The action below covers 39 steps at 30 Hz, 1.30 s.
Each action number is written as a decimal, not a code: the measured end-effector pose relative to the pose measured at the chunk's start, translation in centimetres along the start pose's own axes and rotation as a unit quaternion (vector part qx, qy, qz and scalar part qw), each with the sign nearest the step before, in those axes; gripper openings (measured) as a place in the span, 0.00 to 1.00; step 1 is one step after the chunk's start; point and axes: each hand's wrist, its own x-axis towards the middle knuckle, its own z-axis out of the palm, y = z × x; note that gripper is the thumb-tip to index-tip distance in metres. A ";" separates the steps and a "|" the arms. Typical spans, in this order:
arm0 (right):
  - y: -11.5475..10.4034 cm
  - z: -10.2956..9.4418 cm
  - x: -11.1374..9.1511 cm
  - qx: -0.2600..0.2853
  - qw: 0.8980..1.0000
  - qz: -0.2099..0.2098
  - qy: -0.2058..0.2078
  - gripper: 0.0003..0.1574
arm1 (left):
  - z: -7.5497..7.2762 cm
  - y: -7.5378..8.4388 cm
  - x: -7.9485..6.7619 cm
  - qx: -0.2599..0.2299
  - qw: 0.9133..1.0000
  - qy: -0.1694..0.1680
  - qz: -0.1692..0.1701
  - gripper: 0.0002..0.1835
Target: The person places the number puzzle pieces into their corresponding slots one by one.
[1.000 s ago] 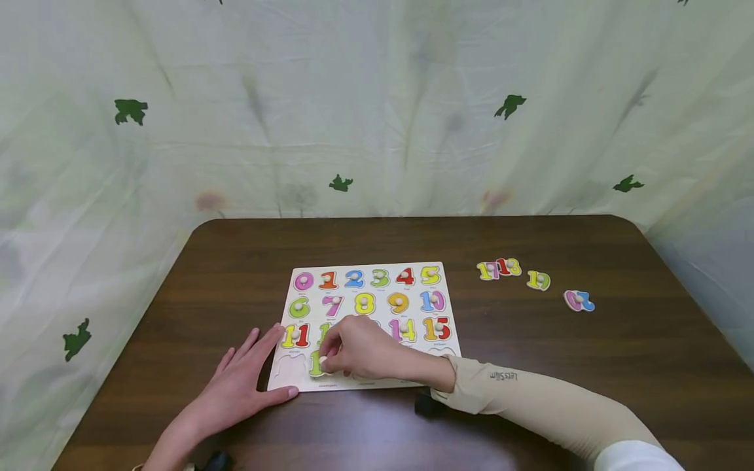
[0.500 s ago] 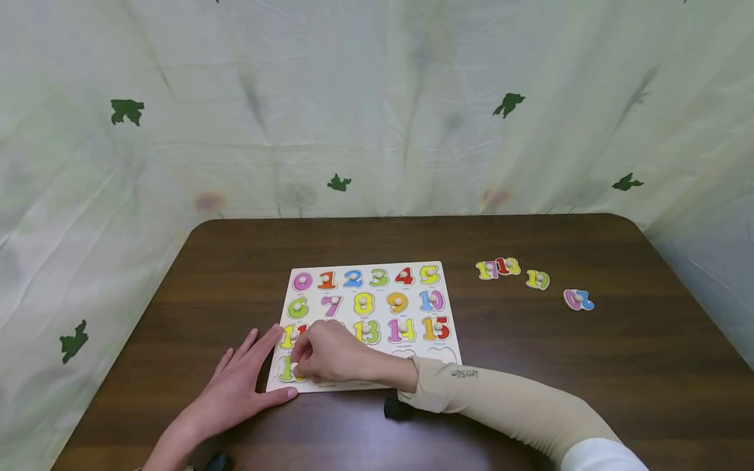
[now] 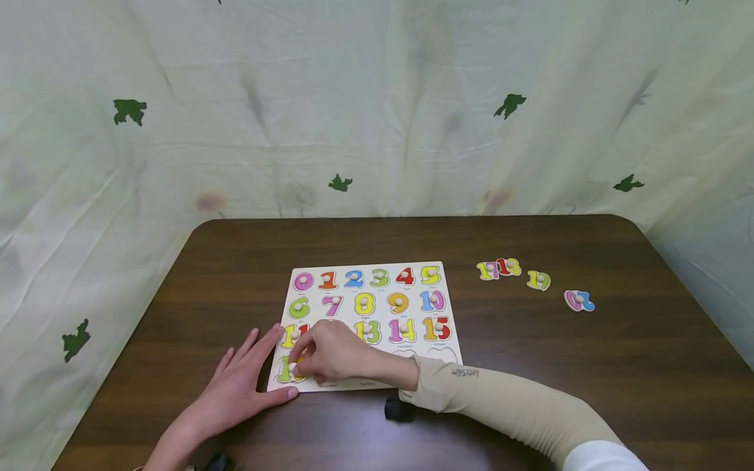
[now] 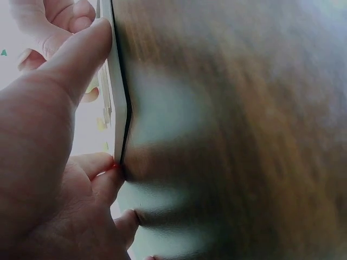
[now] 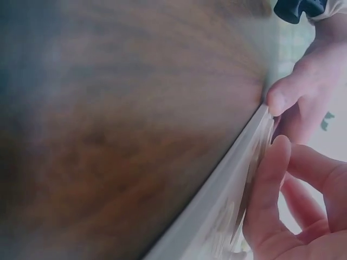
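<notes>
A white number puzzle board (image 3: pixel 353 386) lies on the brown table, filled with coloured knobbed numbers in its upper rows. My right hand (image 3: pixel 344 353) pinches the pale knob of a green-and-yellow number puzzle piece (image 3: pixel 284 371) at the board's lower left corner. Only the piece's green 1 shows well; the fingers cover much of the rest. Along the board's left edge rests my left hand (image 3: pixel 238 386), fingers spread and thumb at the near corner. In the left wrist view, the left thumb (image 4: pixel 89 51) touches the board's rim.
At the right of the table lie several loose pieces: a 17 (image 3: pixel 487 271) touching a red-and-yellow one (image 3: pixel 509 267), a yellow-green piece (image 3: pixel 538 280) and a pink-and-blue one (image 3: pixel 579 301). Bare hollows (image 3: pixel 442 355) show in the bottom row. A patterned curtain (image 3: pixel 377 131) hangs behind the table.
My right hand has carried the green-and-yellow number puzzle piece leftward to the lower left corner hollow, shifting slightly since half a second ago. My left hand has stayed on the board's edge.
</notes>
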 end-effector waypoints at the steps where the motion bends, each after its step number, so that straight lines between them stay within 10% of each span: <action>1: 0.0 -0.1 0.0 0.011 1.000 0.004 -0.001 0.03 | 0.0 0.0 0.1 0.000 1.000 0.000 0.001 0.57; 22: 0.3 0.5 0.2 0.183 0.979 0.093 -0.006 0.04 | -0.2 0.2 0.4 -0.002 1.000 0.001 0.006 0.57; 39: 0.4 -0.1 -1.7 0.176 0.984 0.037 0.009 0.05 | -0.1 0.2 -0.1 -0.008 1.000 0.000 -0.002 0.58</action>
